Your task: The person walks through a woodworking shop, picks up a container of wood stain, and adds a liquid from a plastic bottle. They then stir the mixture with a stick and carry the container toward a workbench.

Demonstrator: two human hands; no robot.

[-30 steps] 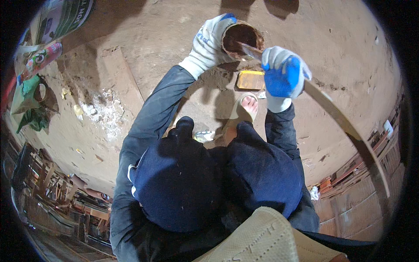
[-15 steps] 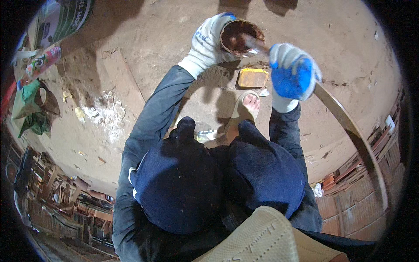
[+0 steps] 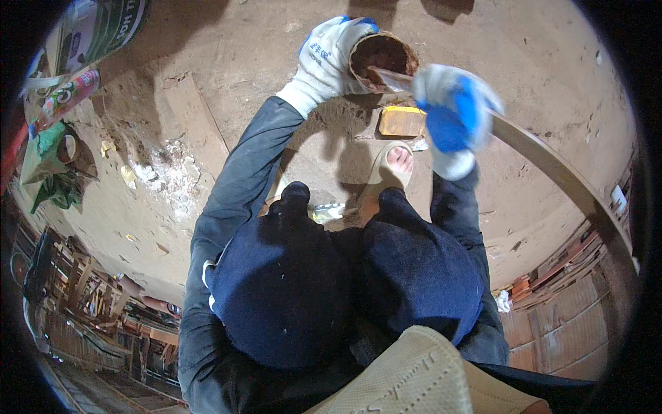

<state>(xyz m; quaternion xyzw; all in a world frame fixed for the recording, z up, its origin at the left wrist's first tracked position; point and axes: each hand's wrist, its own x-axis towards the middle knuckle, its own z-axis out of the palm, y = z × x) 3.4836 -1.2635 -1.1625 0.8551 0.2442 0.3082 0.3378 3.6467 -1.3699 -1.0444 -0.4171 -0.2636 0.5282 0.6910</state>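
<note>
Up front, my left hand (image 3: 327, 67), in a white and blue work glove, is closed around the side of a round can (image 3: 381, 52). The can is tilted toward me, and its inside is coated reddish brown. My right hand (image 3: 455, 114), gloved alike and slightly blurred, grips a long flat wooden strip (image 3: 552, 162). One end of the strip reaches into the can's mouth. Its other end runs back to the right, past my knee. Below the can, a yellow-topped block (image 3: 402, 121) lies on the ground near my sandalled foot (image 3: 395, 165).
Dirt floor surrounds me, with white crumbly residue (image 3: 169, 172) at left. A printed sack (image 3: 103, 34), a pink can (image 3: 72, 93) and a green bag (image 3: 52, 169) lie far left. Wood scraps (image 3: 96, 297) pile at lower left; brick-red pieces (image 3: 523, 284) lie at right.
My right hand has shifted slightly left and up, and the wooden strip has swung, its far end moving outward to the right. My left hand still holds the can, nearly in place.
</note>
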